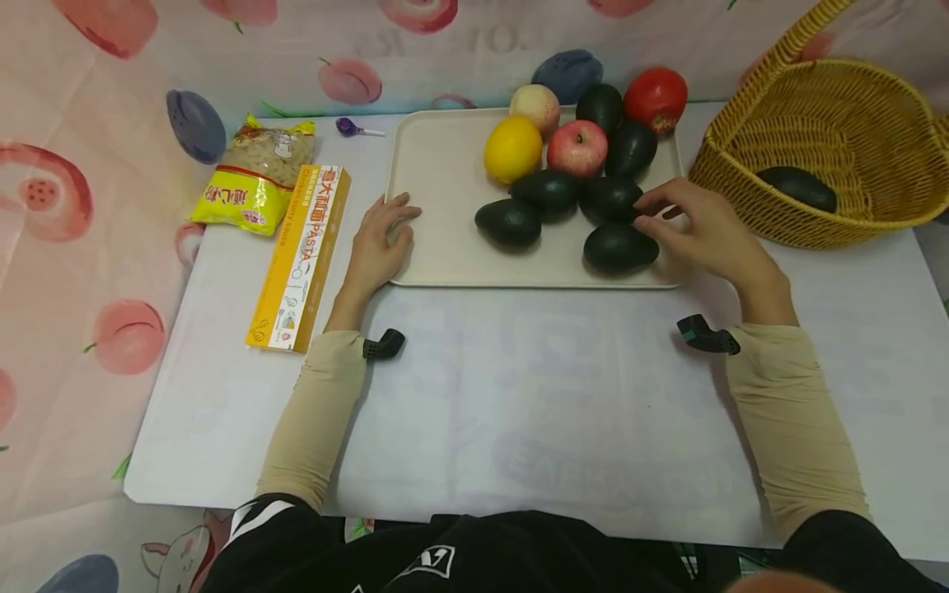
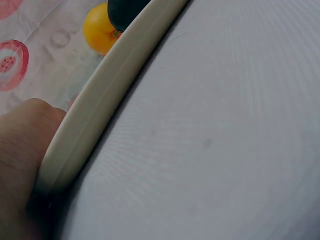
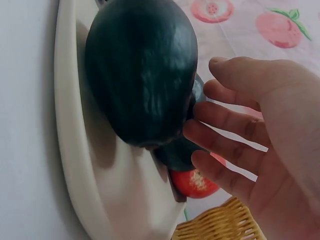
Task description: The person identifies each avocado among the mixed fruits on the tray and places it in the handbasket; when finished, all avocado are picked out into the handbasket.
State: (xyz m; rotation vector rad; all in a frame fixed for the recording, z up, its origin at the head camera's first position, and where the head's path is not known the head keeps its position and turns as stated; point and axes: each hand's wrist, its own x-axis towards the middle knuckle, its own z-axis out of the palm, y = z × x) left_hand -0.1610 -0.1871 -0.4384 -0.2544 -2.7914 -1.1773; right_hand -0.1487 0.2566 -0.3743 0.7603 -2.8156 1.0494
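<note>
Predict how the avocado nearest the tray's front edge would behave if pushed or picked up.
The avocado would probably roll, perhaps in a curve, since its rounded body narrows toward one end. The raised rim of the tray might stop it. Its shiny skin may feel slippery when lifted.

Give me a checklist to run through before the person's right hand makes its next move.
1. Left hand at the left edge of the tray: ok.
2. Right hand beside the front-right avocado: ok.
3. Fingers closed round an avocado: not ok, none is gripped.
4. Fingers touching any avocado: cannot tell.
5. Space in the basket: ok, one avocado shows inside, with bare weave around it.
</note>
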